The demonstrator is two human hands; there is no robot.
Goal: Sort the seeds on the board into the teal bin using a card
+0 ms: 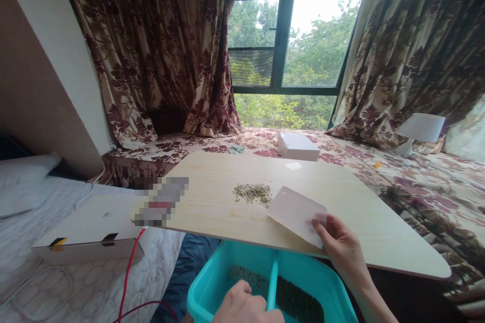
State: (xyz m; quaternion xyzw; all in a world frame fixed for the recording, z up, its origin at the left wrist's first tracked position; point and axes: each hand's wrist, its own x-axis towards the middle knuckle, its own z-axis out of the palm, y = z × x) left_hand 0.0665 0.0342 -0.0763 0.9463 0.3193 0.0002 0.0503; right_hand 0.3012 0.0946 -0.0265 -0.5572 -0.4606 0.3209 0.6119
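Observation:
My right hand (pixel 343 245) pinches the right end of a thin, translucent white plastic sheet (pixel 295 214) between thumb and fingers. The sheet is tilted over the pale wooden tabletop (pixel 210 202), its far left edge close to a scattered patch of small green beans (pixel 252 194). Below the table's near edge is a turquoise two-compartment bin (pixel 206 285). My left hand (pixel 246 305) is closed over the bin's divider, its fingertips hidden. Dark green beans (pixel 299 300) lie in the right compartment; a thin scatter of small bits is in the left one.
A pixelated item (pixel 161 202) lies at the table's left end, with a red cable (pixel 131 272) hanging below. A small white piece (pixel 293 166) is at the far edge. Beyond stand a white box (pixel 299 146) and a lamp (pixel 420 128). A flat carton (pixel 91 229) rests on the bed.

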